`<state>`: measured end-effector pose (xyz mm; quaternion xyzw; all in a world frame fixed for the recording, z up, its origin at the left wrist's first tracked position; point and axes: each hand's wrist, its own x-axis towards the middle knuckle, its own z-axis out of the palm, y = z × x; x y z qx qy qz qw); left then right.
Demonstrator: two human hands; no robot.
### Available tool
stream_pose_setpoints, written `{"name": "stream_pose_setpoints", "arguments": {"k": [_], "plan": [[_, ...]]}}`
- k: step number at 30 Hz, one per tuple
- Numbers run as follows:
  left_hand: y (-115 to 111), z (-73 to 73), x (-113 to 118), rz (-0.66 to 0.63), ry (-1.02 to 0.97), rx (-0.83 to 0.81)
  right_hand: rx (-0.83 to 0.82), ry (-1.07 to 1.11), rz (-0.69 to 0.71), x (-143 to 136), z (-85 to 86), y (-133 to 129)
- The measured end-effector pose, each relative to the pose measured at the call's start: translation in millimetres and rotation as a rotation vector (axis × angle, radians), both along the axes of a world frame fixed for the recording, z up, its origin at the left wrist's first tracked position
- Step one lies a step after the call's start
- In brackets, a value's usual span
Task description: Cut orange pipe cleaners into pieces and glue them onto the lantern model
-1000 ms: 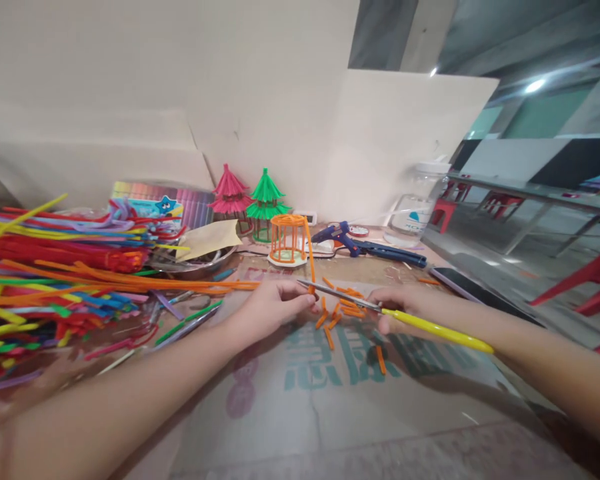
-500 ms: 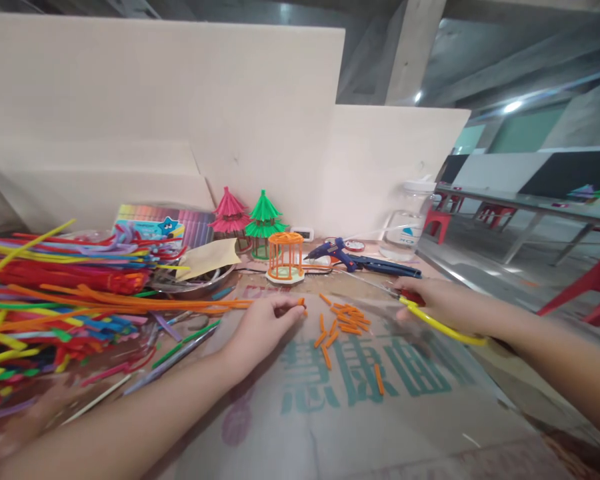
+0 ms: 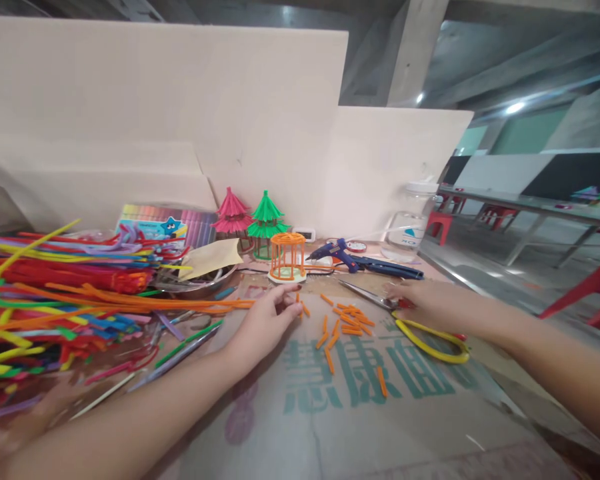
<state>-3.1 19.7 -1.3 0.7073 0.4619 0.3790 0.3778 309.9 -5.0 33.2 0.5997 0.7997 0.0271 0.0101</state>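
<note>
- Light is moderate and even, warm on the pale back wall [image 3: 180,113].
- A ceiling lamp [image 3: 515,107] at upper right smears into a bright streak.
- Soft shadows lie under the forearms on the bench [image 3: 360,427].
- Edges bow outward with wide-angle stretch.
- The pile of pipe cleaners [image 3: 55,293] at far left and the near forearms look soft and blurred.

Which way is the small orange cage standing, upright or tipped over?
Upright: the orange cage stands on its base with its bars vertical.
</note>
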Motion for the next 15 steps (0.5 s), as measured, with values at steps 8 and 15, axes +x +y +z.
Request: {"name": "stream_pose_setpoints", "arguments": {"k": [8, 15], "plan": [[3, -2.4, -1, -0.039, -0.061, -0.047, 0.189, -0.129, 0.041, -76, 8.8, 60], [2, -4.4, 0, -0.051, -0.073, -0.052, 0.105, -0.197, 0.008, -97, -13.5, 107]]}}
